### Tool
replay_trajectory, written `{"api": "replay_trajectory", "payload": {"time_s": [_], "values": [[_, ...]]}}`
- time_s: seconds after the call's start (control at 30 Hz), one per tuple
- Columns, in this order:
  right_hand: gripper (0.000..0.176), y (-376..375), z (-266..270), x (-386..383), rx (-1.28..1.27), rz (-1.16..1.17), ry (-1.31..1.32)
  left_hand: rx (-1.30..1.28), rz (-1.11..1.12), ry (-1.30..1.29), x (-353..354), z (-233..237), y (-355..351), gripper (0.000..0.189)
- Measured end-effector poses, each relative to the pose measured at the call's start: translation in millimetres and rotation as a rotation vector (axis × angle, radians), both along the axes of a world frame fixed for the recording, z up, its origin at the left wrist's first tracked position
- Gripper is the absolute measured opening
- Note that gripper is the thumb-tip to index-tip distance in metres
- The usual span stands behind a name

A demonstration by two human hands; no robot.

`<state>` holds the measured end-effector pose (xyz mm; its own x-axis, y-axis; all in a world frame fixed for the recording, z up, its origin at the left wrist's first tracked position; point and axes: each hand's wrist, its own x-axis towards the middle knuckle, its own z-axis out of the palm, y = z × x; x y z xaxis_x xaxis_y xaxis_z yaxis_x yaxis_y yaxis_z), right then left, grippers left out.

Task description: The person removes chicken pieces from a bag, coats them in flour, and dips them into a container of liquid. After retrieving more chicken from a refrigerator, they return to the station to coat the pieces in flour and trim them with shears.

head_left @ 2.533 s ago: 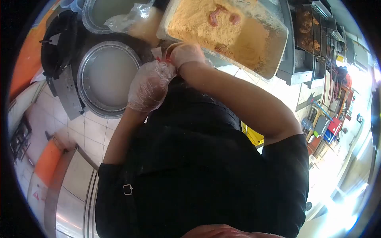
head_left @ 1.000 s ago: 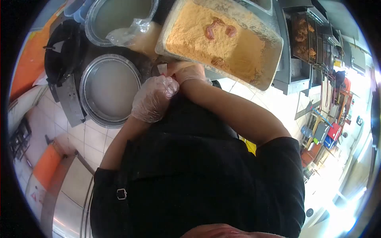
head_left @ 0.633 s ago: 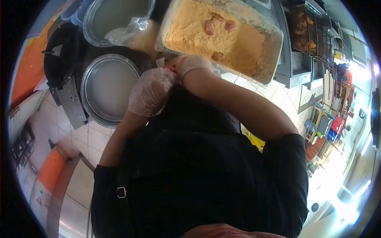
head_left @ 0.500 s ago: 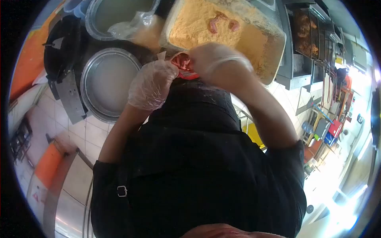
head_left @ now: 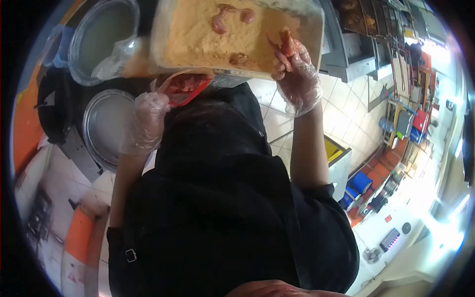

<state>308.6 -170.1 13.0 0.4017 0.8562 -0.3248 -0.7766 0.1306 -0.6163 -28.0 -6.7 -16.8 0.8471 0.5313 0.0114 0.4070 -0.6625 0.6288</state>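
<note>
My left hand [head_left: 150, 116], in a clear plastic glove, grips the edge of a red and clear plastic bag [head_left: 202, 90]. Raw red meat [head_left: 186, 83] shows inside the bag's open mouth. My gloved right hand [head_left: 303, 84] is closed around raw chicken [head_left: 287, 45], held up with ends sticking out above the fingers. It is over the near right corner of a large tub [head_left: 157, 37] of orange-yellow breading flour [head_left: 193, 42]. On the flour lie a curved raw piece [head_left: 217, 24], a small round piece [head_left: 247, 16] and a coated lump [head_left: 239, 59].
Left of the bag stands a round metal basin [head_left: 106, 126] of cloudy liquid. A second round tub [head_left: 106, 37] of liquid is behind it, with a crumpled clear bag [head_left: 116, 59] beside it. Metal kitchen equipment [head_left: 354, 54] is to the right of the flour tub.
My right hand has moved from the bag's mouth to the right, up over the tub, with raw chicken now visible in it. The view has turned; my left hand still grips the bag.
</note>
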Motion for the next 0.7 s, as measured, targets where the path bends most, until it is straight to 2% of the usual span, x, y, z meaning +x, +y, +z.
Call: {"api": "replay_trajectory", "payload": {"time_s": [0.13,0.2,0.27,0.3,0.37,0.4,0.47,0.5,0.53,0.6,0.63,0.7], "values": [[0.025,-12.1,-15.1,41.1,0.019,-0.133,-0.047,0.008,-0.022,0.096,7.7,15.0,0.6,0.005],[0.026,-20.0,-23.3,61.7,-0.108,-0.139,-0.153,0.013,0.004,0.041,9.1,14.9,1.1,0.005],[0.03,-19.7,-28.0,72.9,-0.921,-0.067,-0.661,0.007,0.012,0.067,8.6,14.7,-0.2,0.005],[0.03,-20.1,-26.7,73.0,-0.922,-0.072,-0.655,-0.008,0.022,0.077,9.6,14.9,-0.4,0.006],[0.034,-20.4,-21.0,72.6,-1.378,0.032,-1.306,-0.005,-0.001,0.111,11.4,17.0,2.9,0.003],[0.034,-13.6,-18.1,70.8,-1.375,0.036,-1.303,-0.002,-0.013,0.145,11.4,17.5,4.5,0.001],[0.03,3.8,-17.8,56.1,-1.203,0.432,-1.499,0.004,0.009,0.148,10.4,17.3,3.3,0.001],[0.028,12.9,-32.3,54.7,-1.067,0.605,-1.591,0.012,0.027,0.137,10.4,16.8,3.0,0.001],[0.028,23.9,-49.7,51.7,-1.063,0.607,-1.587,0.013,0.028,0.143,9.5,16.3,2.8,0.001],[0.03,46.9,-82.6,45.9,-0.707,0.936,-1.863,-0.029,0.041,0.15,9.4,16.3,3.6,0.008],[0.03,57.1,-92.5,45.1,-0.7,0.936,-1.867,-0.026,0.047,0.15,10.1,17.4,4.2,0.008],[0.027,74.4,-109.1,42.2,-0.599,1.196,-1.967,-0.041,0.057,0.187,10.0,20.5,3.9,0.009]]}}
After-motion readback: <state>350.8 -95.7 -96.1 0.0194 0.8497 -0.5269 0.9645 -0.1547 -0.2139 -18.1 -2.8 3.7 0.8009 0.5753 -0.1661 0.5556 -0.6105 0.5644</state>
